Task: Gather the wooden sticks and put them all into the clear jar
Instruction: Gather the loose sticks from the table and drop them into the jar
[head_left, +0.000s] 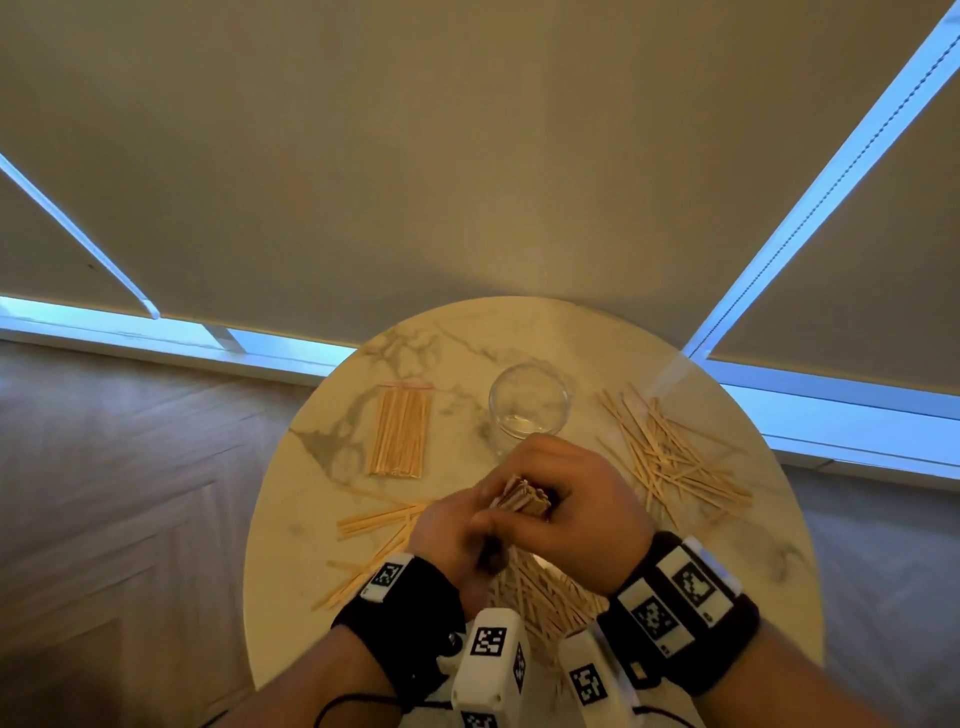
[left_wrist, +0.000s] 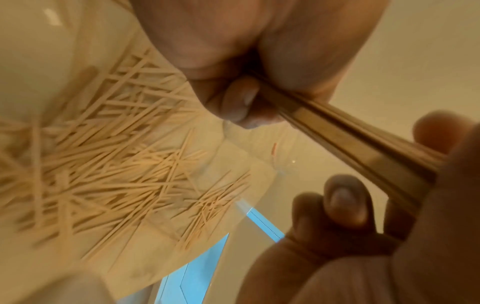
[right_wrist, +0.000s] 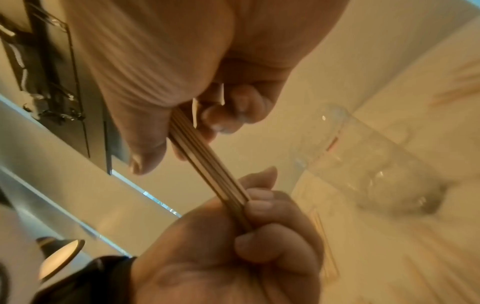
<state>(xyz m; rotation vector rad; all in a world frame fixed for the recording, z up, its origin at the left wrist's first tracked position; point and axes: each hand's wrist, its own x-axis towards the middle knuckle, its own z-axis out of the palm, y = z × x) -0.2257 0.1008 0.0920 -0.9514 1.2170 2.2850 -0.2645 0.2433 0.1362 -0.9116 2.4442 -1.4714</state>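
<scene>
A bundle of wooden sticks is held upright over the middle of the round marble table. My left hand grips its lower end and my right hand grips its upper end. The left wrist view shows the bundle running between both fists. The right wrist view shows the same bundle with fingers curled round it. The clear jar stands just beyond my hands with no sticks visible in it; its glass wall shows to the right of the bundle.
Loose sticks lie scattered right of the jar. Another heap sits under my wrists, and more lie to the left. A flat clear pack of sticks rests left of the jar. Window blinds rise behind the table.
</scene>
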